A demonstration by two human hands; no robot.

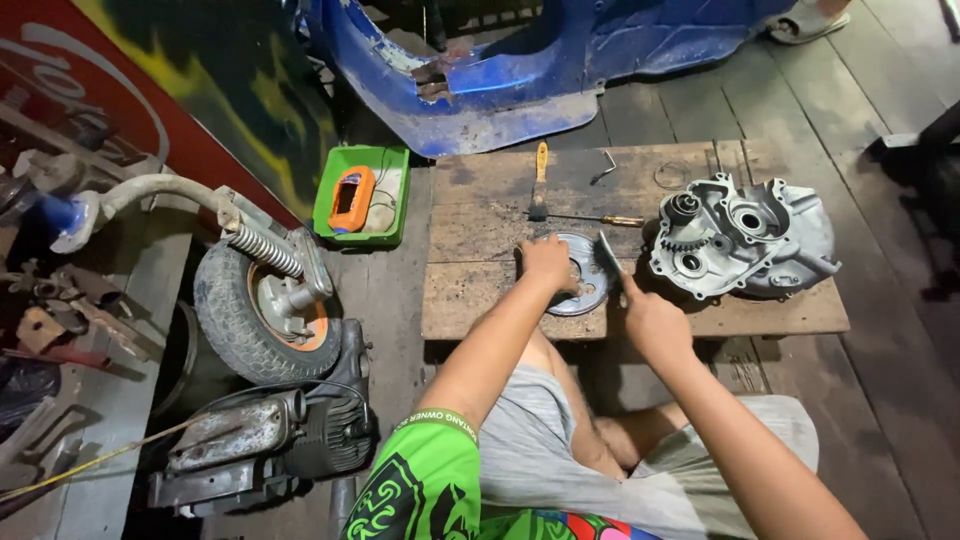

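Left hand [548, 262] presses down on round metal disc [583, 277], fingers curled over its left edge, grip clamped on it. Disc lies flat on wooden tabletop [480, 230], front middle. Right hand [650, 318], just right of disc, grip clenched around flat metal blade tool [607, 250], tip at disc's right rim. Beyond the grips: yellow-handled brush [540, 180], screwdriver [600, 219]. Right of right grip: grey engine casing [745, 238].
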